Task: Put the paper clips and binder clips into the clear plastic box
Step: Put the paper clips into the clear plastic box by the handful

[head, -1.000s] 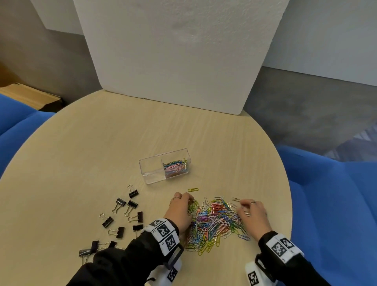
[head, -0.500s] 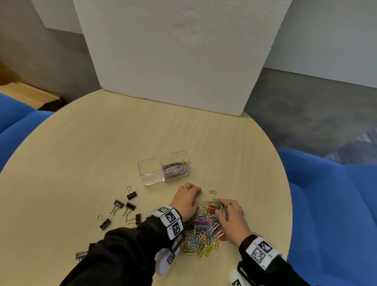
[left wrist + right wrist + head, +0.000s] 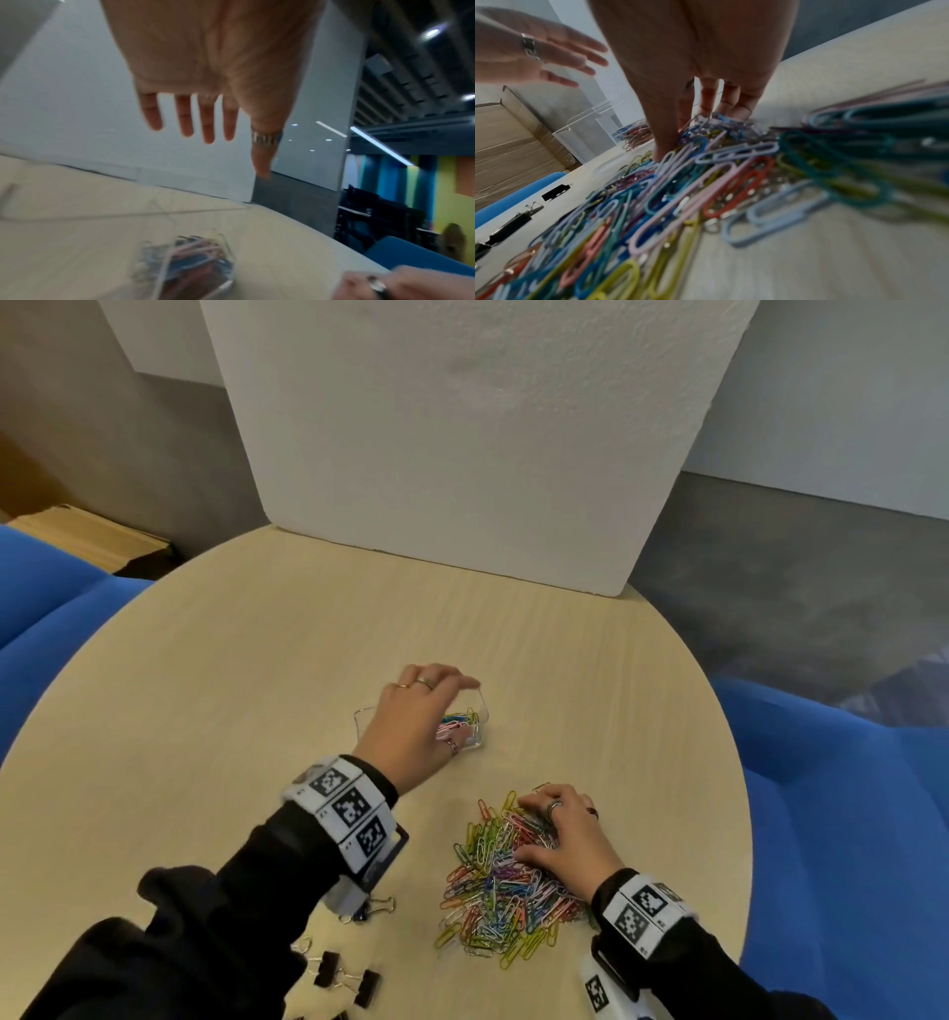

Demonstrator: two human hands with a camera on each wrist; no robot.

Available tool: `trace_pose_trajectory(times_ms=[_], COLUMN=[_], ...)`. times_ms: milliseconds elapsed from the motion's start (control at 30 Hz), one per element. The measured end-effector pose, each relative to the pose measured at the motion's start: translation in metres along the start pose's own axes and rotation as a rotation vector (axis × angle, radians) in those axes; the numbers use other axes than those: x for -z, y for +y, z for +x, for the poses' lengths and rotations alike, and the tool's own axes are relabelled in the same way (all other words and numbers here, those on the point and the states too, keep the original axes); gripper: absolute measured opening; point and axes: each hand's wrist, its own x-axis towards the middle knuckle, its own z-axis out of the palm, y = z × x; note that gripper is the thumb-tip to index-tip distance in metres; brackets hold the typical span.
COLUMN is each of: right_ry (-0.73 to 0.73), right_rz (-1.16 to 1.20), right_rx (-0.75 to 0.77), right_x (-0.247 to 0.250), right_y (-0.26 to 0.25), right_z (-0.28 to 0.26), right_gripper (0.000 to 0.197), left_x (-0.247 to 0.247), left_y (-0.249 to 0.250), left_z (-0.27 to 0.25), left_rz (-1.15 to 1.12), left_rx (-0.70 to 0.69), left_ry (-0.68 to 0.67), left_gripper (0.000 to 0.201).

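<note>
A round, pale wood table (image 3: 246, 690) stands against a white foam board (image 3: 462, 444), with grey floor and blue seats (image 3: 847, 814) around. The clear box (image 3: 480, 711), mid-table, holds some paper clips. The left hand (image 3: 416, 726) hovers over the box, fingers spread, empty. Nearer than the box, the right hand (image 3: 565, 834) presses curled fingers into the paper clip pile (image 3: 493, 891). Binder clips (image 3: 349, 978) lie left of the pile.

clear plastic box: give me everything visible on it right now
The clear plastic box is a small, transparent, open-topped rectangular bin with a divider. It sits upright on the round wooden table, beyond the loose paper clip pile. Its right compartment holds coloured paper clips; the left compartment is mostly hidden. The left hand hovers open above it, covering much of it; contact cannot be told.
</note>
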Motion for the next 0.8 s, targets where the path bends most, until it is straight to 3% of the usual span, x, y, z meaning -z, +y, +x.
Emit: trace_pose_trajectory(times_ms=[133,200,300,433,633,800], right_ry=[0.028,0.036,0.054,0.047,0.090,0.163], right_rz=[0.042,0.030,0.007,0.005,0.041,0.063], right_rx=[-0.001,-0.014,-0.017,-0.021,0.012,0.175], right_x=[-0.005,-0.006,-0.007,-0.002,0.015,0.040], right_y=[-0.007,-0.010,-0.012,-0.015,-0.028,-0.064], right_z=[0.006,0.009,0.013,0.017,0.024,0.038], right_gripper=[0.039,0.034,0.028,0.025,0.021,0.022], left_x=[0.001,-0.004,-0.013,-0.018,-0.024,-0.028], left_y=[-0.025,-0.036,-0.043,-0.047,-0.049,-0.050], left_z=[0.010,0.013,0.014,0.012,0.005,0.001], left_rz=[0.159,0.184,0.200,0.153,0.144,0.133], left_rx=[0.207,0.268,0.290,0.264,0.241,0.238], left_ry=[-0.201,-0.310,-0.396,-0.354,-0.346,-0.330], left_gripper=[0.092,0.101,0.096,0.077,0.074,0.074])
